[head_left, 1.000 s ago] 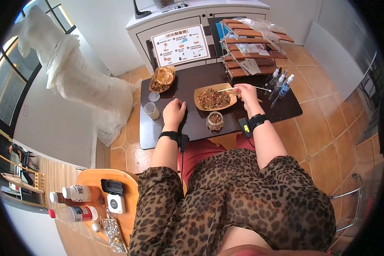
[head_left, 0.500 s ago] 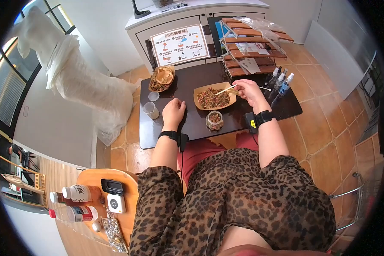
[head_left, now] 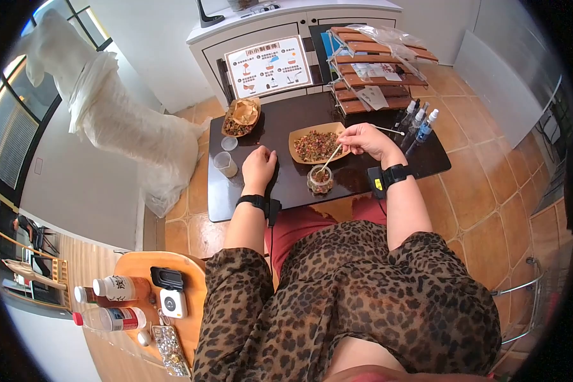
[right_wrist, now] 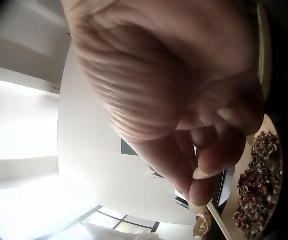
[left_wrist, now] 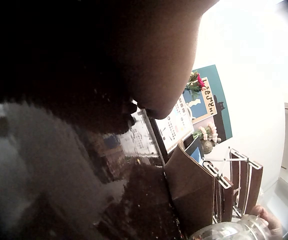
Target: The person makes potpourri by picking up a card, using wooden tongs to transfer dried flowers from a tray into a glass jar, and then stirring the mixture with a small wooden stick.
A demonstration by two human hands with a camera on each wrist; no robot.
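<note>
My right hand (head_left: 365, 140) pinches a thin pale stick (head_left: 333, 156) between thumb and fingers. The stick slants down into the mouth of a small glass jar (head_left: 320, 183) holding dried plant bits. In the right wrist view, the pinching fingertips (right_wrist: 199, 187) are at the stick's upper part. Just behind the jar is a brown paper tray (head_left: 297, 153) with a mixed dried blend (head_left: 316, 145), partly overlapped by my right hand. My left hand (head_left: 259, 169) rests on the dark table, fingers loosely curled, holding nothing. The left wrist view shows it in dark close-up.
By my left hand stand a clear plastic cup (head_left: 225, 165) and a small round lid (head_left: 229, 144). Behind is another paper tray (head_left: 251, 130). Several spray bottles (head_left: 423, 127), a thin white rod (head_left: 391, 131) and a folded slatted stand (head_left: 379, 79) occupy the right side.
My right hand has brought the stick's tip from the paper tray toward me and down into the glass jar. My left hand stays where it was.
</note>
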